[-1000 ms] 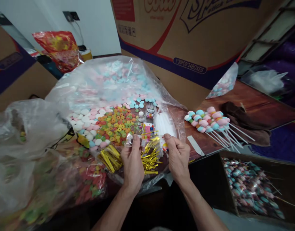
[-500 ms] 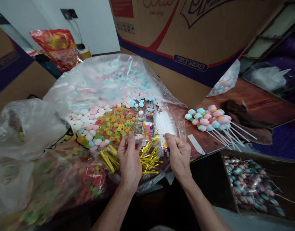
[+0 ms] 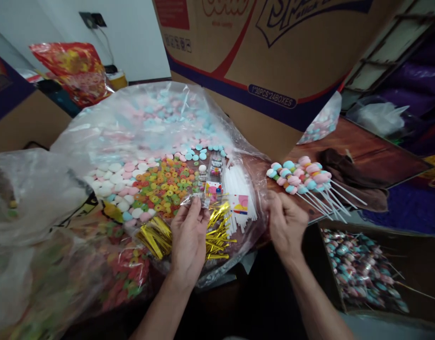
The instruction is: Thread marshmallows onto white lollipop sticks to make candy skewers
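My left hand [image 3: 189, 231] is closed, thumb against fingers, on a small clear plastic bag [image 3: 204, 200] with a printed dotted label [image 3: 239, 204] toward its right end. Just below lie gold twist ties [image 3: 217, 233]. Farther right, my right hand [image 3: 287, 221] is closed beside the edge of the big clear bag; whatever is between its fingers is hidden. White sticks [image 3: 241, 182] lie between the hands, beyond the label. Ring-shaped gummies [image 3: 167, 182] and pink, white and blue candies [image 3: 123, 178] spread out past my left hand.
Candy skewers [image 3: 304, 175] lie on the table at right, by a brown cloth [image 3: 355, 177]. A box [image 3: 336, 302] of wrapped skewers stands lower right. A large carton [image 3: 231, 61] rises behind. Bagged gummies [image 3: 123, 274] sit at left, a red bag [image 3: 73, 71] farther back.
My right hand has moved right, away from the label it was pinching. My left hand still grips the small bag. The whole view has shifted slightly.
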Action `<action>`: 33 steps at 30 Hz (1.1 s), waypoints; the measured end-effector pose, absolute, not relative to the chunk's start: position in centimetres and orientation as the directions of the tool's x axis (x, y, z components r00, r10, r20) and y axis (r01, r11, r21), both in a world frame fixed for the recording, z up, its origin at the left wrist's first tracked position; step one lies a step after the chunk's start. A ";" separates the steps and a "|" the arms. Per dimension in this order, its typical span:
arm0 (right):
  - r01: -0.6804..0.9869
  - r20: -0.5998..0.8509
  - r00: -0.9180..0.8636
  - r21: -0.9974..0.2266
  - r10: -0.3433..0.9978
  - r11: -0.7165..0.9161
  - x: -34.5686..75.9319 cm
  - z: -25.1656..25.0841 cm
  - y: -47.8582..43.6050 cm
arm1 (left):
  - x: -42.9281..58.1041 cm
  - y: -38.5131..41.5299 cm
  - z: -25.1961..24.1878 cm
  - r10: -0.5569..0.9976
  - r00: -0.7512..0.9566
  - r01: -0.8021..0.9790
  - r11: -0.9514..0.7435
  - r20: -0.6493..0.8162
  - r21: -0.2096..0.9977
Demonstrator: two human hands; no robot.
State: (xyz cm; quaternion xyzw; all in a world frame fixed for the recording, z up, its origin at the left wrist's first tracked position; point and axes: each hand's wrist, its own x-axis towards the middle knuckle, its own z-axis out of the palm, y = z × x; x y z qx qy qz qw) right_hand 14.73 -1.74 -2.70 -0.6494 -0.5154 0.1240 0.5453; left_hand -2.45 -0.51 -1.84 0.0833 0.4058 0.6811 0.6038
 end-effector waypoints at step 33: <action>0.826 0.631 -0.028 -0.422 0.775 0.373 18.6 0.3 -8.2 | -3.1 1.3 -2.0 0.883 -0.266 -0.787 0.033 -0.387 0.616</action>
